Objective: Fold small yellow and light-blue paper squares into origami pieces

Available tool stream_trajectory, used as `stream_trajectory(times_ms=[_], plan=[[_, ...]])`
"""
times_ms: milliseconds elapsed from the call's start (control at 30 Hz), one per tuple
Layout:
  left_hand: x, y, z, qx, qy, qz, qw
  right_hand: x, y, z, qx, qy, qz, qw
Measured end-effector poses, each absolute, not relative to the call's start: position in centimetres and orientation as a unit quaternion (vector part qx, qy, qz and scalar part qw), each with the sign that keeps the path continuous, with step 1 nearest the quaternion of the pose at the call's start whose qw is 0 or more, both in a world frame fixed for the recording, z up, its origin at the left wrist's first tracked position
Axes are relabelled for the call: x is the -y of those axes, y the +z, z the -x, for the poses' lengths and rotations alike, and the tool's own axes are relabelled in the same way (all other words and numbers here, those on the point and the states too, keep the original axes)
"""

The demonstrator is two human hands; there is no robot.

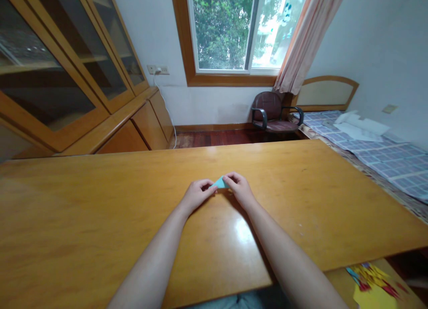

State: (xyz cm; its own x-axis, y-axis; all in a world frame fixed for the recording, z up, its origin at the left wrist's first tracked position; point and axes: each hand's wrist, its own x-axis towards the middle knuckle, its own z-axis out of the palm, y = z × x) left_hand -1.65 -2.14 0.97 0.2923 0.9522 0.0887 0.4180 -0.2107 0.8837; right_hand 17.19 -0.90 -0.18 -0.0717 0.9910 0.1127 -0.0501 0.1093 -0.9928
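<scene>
A small light-blue piece of folded paper (220, 183), roughly triangular, is held between both hands just above the middle of the table. My left hand (198, 193) pinches its left corner between thumb and fingers. At the opposite end, my right hand (239, 188) grips the upper right part, thumb on the near face. Parts of the paper are covered by the fingertips.
The wooden table (100, 220) spreads out on both sides of my arms. Beyond it stand a glass-door cabinet (96, 108), an armchair (272, 113) and a bed (384, 153). Colourful yellow and red paper (372, 282) lies low at the right.
</scene>
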Motion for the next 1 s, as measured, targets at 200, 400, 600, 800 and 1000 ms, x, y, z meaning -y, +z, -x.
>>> stream_trajectory(times_ms=[200, 400, 600, 800, 1000], plan=[[1.9, 0.4, 1.9, -0.482, 0.388, -0.657, 0.432, 0.9, -0.4, -17.2, 0.516, 0.510, 0.437, 0.531], [1.6, -0.3, 2.1, -0.466, 0.422, -0.618, 0.473, 0.9, -0.3, -17.2, 0.505, 0.514, 0.437, 0.538], [1.5, -0.4, 2.2, -0.465, 0.439, -0.588, 0.495, 0.7, -0.4, -17.2, 0.493, 0.519, 0.437, 0.545], [1.6, 0.4, 2.1, -0.481, 0.451, -0.557, 0.505, 0.6, -0.8, -17.1, 0.495, 0.508, 0.435, 0.555], [1.7, 0.7, 2.1, -0.484, 0.451, -0.545, 0.515, 0.6, -0.8, -17.2, 0.496, 0.506, 0.434, 0.557]])
